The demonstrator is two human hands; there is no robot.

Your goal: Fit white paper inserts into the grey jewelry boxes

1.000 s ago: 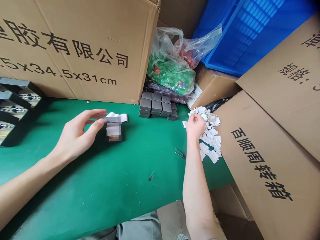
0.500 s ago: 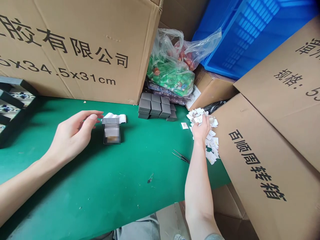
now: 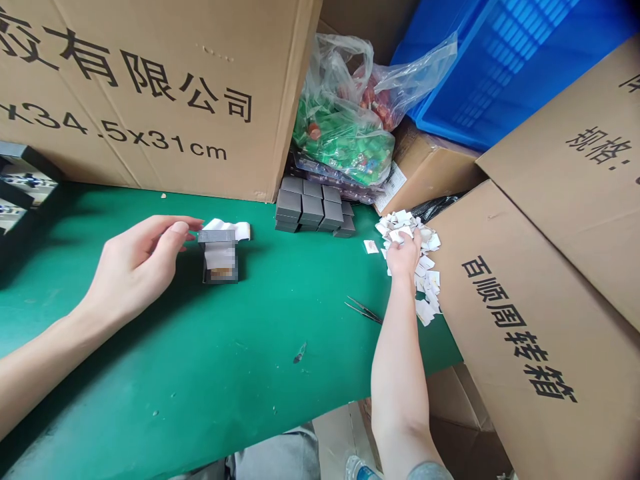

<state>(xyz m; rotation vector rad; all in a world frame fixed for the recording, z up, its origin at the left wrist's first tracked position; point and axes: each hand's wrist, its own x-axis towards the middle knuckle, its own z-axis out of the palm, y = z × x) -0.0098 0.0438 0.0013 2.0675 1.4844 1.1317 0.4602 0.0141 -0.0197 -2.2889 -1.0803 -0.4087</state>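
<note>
A small dark grey box (image 3: 220, 257) stands open on the green table (image 3: 210, 360), its lid raised and white paper showing inside. My left hand (image 3: 137, 263) rests just left of it, thumb and fingertips pinching the edge of the lid. My right hand (image 3: 403, 257) reaches into a heap of small white paper tags (image 3: 417, 267) at the table's right edge, its fingers curled among them. One stray tag (image 3: 371, 247) lies a little left of the heap.
A stack of closed grey boxes (image 3: 313, 213) sits behind. Tweezers (image 3: 364, 311) lie by my right forearm. Large cardboard cartons stand at the back (image 3: 150, 93) and right (image 3: 530, 320). A plastic bag of green and red parts (image 3: 345, 133), a blue crate (image 3: 500, 67) and a black tray (image 3: 20, 193) surround the table.
My right hand has pushed forward and right, from the heap's left edge into the tags. My left hand stays at the box lid.
</note>
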